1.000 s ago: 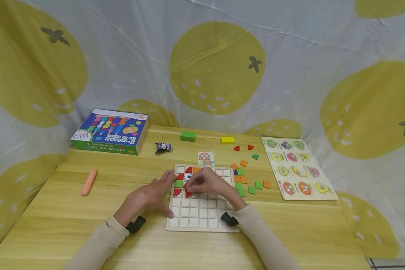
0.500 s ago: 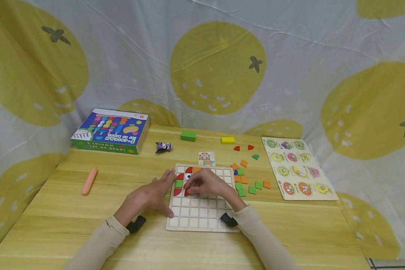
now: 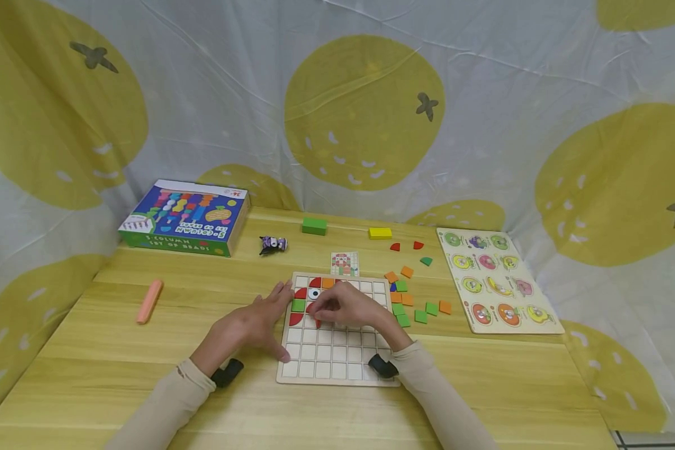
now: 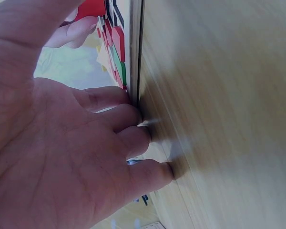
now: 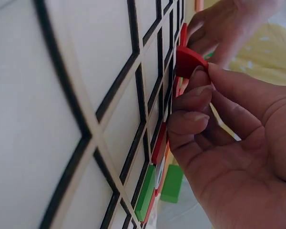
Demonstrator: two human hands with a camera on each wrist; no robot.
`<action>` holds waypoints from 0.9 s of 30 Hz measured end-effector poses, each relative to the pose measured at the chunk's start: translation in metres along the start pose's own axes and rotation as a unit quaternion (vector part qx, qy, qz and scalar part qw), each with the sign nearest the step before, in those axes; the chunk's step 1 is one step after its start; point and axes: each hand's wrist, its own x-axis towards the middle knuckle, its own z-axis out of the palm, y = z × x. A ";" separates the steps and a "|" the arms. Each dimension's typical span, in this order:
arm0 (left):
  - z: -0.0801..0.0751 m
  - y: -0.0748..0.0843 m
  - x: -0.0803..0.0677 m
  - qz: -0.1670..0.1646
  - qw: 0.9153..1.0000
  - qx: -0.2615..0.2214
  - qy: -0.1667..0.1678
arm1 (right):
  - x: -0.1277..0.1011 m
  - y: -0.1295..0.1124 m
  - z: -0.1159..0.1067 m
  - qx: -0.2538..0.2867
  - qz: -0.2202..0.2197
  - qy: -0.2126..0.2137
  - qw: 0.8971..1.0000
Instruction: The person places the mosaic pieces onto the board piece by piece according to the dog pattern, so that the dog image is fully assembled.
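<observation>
A square grid board (image 3: 339, 363) lies on the table, with red, green and orange tiles and a round eye tile (image 3: 314, 293) set in its upper left cells. My right hand (image 3: 347, 305) is over these cells. Between thumb and fingertips it pinches a red quarter-circle tile (image 5: 189, 62), which stands tilted against the grid in the right wrist view. My left hand (image 3: 252, 323) rests along the board's left edge, fingers spread and thumb at the lower left. In the left wrist view its fingertips touch the table right beside the board's side (image 4: 134, 52).
A pattern card (image 3: 345, 264) lies behind the board. Loose green and orange tiles (image 3: 420, 317) are scattered right of it, near a fruit puzzle board (image 3: 497, 281). Behind stand a green block (image 3: 314, 226), a yellow block (image 3: 379, 233) and a toy box (image 3: 185, 219).
The red quarter-circle tile has turned slightly in my right fingertips, which shift only a little over the same cells. My left hand stays where it was.
</observation>
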 end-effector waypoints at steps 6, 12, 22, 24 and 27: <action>0.000 0.000 0.001 -0.004 1.000 0.002 -0.001 | 0.004 0.001 0.003 -0.017 0.030 0.023 0.999; 0.000 0.001 0.001 -0.001 1.000 -0.003 0.002 | 0.007 -0.003 0.006 -0.029 0.044 0.040 0.998; 0.000 0.001 0.002 -0.002 1.000 -0.003 -0.002 | 0.010 -0.011 0.002 -0.048 0.042 0.027 0.998; 0.000 0.000 0.002 -0.004 1.000 -0.002 -0.002 | 0.012 -0.014 0.000 -0.058 0.036 0.013 0.998; -0.001 0.000 0.001 -0.003 1.000 -0.003 -0.001 | 0.018 -0.021 -0.002 -0.084 0.026 -0.012 0.996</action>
